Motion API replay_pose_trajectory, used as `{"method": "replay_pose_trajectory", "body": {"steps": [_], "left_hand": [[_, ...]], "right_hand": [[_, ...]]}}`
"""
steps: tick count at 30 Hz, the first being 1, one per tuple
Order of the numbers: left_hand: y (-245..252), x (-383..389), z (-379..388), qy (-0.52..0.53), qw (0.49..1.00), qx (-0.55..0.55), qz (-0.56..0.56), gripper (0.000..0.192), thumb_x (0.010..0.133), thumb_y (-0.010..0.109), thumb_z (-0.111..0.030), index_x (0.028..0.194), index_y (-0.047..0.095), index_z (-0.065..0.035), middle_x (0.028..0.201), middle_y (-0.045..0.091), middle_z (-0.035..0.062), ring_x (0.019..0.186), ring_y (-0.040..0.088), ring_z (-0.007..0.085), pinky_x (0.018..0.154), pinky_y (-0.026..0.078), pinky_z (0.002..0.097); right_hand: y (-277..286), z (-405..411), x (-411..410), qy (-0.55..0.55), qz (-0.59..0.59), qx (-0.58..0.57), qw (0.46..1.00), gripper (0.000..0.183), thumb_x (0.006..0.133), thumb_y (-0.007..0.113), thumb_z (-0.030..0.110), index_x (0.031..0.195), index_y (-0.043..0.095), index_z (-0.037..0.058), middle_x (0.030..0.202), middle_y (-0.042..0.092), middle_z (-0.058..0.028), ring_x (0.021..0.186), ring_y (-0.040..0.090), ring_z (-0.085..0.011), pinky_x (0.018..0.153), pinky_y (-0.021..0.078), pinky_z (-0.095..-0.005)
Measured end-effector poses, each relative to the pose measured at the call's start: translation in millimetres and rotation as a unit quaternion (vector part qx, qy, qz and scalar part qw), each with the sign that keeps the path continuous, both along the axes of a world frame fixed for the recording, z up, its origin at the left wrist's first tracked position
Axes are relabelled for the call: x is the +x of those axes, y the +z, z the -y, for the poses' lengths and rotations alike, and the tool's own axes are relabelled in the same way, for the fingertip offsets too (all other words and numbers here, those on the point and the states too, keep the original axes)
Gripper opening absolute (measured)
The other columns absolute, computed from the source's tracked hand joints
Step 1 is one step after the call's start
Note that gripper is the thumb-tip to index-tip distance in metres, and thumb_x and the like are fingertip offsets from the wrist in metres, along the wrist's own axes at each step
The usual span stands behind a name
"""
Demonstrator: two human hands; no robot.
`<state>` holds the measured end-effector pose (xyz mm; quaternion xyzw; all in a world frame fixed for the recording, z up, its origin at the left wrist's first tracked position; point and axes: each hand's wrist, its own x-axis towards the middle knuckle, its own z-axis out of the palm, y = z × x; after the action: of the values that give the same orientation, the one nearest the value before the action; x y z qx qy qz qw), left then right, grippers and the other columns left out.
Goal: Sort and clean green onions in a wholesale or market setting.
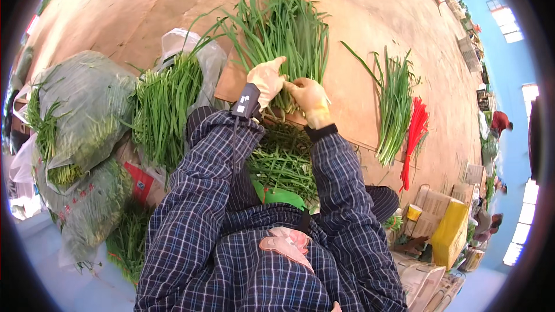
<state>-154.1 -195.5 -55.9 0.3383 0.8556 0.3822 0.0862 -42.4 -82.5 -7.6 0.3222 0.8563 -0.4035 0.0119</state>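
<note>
Both hands wear pale yellow gloves and meet over the lower end of a large pile of long flat green leaves, likely garlic chives [290,30], on a cardboard sheet [230,79]. My left hand [267,80] lies on the near left part of the pile with a finger pointing away; whether it grips any stalks is hard to tell. Close beside it, my right hand [310,99] has thumb and index finger pinched together at the stalks; what lies between them is too small to tell. To the right lie a smaller bunch of chives [392,112] and a bundle of red ties [415,138].
On the left stand clear plastic bags [86,99] of greens and an opened bag with a chive bundle [167,104]. Cut greens [284,167] lie between the legs. A yellow box [450,234] and a yellow cup [414,212] are at the lower right. Other people are far right.
</note>
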Motion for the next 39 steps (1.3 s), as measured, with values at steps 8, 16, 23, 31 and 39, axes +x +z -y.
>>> {"method": "replay_pose_trajectory", "body": {"steps": [8, 16, 23, 31, 39], "left_hand": [[9.9, -2.9, 8.5, -0.055, 0.997, 0.048, 0.013, 0.052, 0.084, 0.075, -0.025, 0.131, 0.059, -0.0119, 0.081, 0.064, 0.0108, 0.077, 0.064, 0.0277, 0.072, 0.052, 0.0387], [43.0, -16.2, 53.5, 0.286, 0.95, 0.12, 0.038, 0.057, 0.086, 0.074, -0.042, 0.11, 0.061, 0.0083, 0.092, 0.067, 0.0145, 0.081, 0.063, 0.025, 0.075, 0.053, 0.0371], [30.1, -37.4, 15.5, 0.183, 0.925, 0.033, 0.332, 0.081, 0.08, 0.079, -0.048, 0.126, 0.056, 0.0139, 0.118, 0.065, 0.0243, 0.109, 0.061, 0.0293, 0.095, 0.046, 0.038], [30.3, -22.0, -20.3, 0.075, 0.704, 0.243, 0.663, 0.043, 0.083, 0.079, -0.032, 0.109, 0.067, -0.0001, 0.102, 0.071, 0.0104, 0.086, 0.067, 0.0217, 0.078, 0.056, 0.0346], [114.7, -6.6, -24.5, -0.151, 0.805, 0.306, 0.485, 0.048, 0.084, 0.079, -0.027, 0.117, 0.064, 0.0036, 0.109, 0.07, 0.0098, 0.098, 0.067, 0.0199, 0.089, 0.053, 0.0327]], "right_hand": [[17.8, 1.8, 71.9, 0.244, 0.073, -0.254, 0.933, 0.02, 0.088, 0.069, 0.018, 0.103, 0.072, 0.004, 0.084, 0.072, -0.0051, 0.069, 0.066, -0.0106, 0.061, 0.0528, -0.0272], [27.8, -64.6, 68.9, 0.016, -0.114, 0.151, 0.982, 0.055, 0.091, 0.064, 0.047, 0.11, 0.069, -0.0037, 0.099, 0.073, -0.0201, 0.094, 0.07, -0.0321, 0.085, 0.0551, -0.0393], [-13.8, -71.3, -44.3, -0.061, 0.134, 0.048, 0.988, 0.083, 0.082, 0.067, 0.068, 0.116, 0.066, -0.0081, 0.105, 0.071, -0.023, 0.095, 0.07, -0.0311, 0.082, 0.0532, -0.0435], [-16.0, -46.1, -39.7, -0.077, -0.121, -0.541, 0.829, 0.048, 0.083, 0.081, 0.022, 0.118, 0.063, -0.0059, 0.101, 0.072, -0.0141, 0.084, 0.069, -0.0253, 0.075, 0.0574, -0.038], [69.9, -65.7, -14.0, 0.079, -0.331, -0.32, 0.884, 0.065, 0.071, 0.091, 0.018, 0.124, 0.059, -0.0024, 0.113, 0.068, -0.0112, 0.099, 0.066, -0.0199, 0.088, 0.0546, -0.0329]]}}
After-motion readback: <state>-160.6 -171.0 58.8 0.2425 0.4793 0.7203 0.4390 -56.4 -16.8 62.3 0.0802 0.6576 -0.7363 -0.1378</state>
